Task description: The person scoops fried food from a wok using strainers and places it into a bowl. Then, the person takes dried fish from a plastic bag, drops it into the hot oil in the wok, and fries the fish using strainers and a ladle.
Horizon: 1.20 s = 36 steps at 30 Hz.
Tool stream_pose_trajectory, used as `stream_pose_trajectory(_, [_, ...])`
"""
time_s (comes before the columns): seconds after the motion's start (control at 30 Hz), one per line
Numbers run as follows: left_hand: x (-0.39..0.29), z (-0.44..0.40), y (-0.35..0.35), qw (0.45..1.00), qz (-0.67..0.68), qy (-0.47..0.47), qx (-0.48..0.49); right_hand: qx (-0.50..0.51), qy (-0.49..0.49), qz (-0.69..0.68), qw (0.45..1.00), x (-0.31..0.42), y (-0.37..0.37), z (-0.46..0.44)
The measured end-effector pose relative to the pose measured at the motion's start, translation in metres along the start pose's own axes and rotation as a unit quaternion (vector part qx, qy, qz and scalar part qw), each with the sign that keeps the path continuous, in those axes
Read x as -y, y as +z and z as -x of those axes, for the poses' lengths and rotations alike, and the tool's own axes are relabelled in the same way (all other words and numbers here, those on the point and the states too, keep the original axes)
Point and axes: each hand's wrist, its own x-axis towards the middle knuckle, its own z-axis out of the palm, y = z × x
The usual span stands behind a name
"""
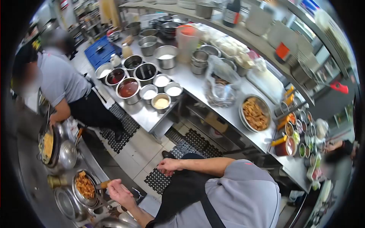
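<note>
My left hand is at the lower left, closed around the end of a wooden handle. That handle belongs to a strainer heaped with browned fried pieces, which rests over the cooking counter. Above the black mat hangs my right hand, its fingers loosely bent and apart, with nothing visible in them. Beside the strainer stands a round metal pot. A dented metal lid or bowl lies farther up the counter.
A co-worker stands at the upper left by a wok. Sauce pots crowd the steel table. Behind my right arm, the long counter holds a bowl of browned pieces and a plastic bag. Perforated mats cover parts of the floor.
</note>
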Motion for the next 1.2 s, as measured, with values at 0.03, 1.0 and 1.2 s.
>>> stream_pose_trajectory(0.03, [0.008,0.009,0.004,1.000,0.010,-0.011,0.012,-0.004,0.000,0.011,1.000,-0.006,0.000,0.016])
stream_pose_trajectory(1.0, [-0.069,0.079,0.415,0.678,0.548,-0.274,0.407,-0.015,-0.286,-0.299,0.910,-0.012,-0.246,0.293])
stream_pose_trajectory(1.2, [-0.053,0.062,0.391,0.697,0.578,-0.221,0.363,0.043,-0.287,-0.339,0.895,0.015,-0.219,0.271])
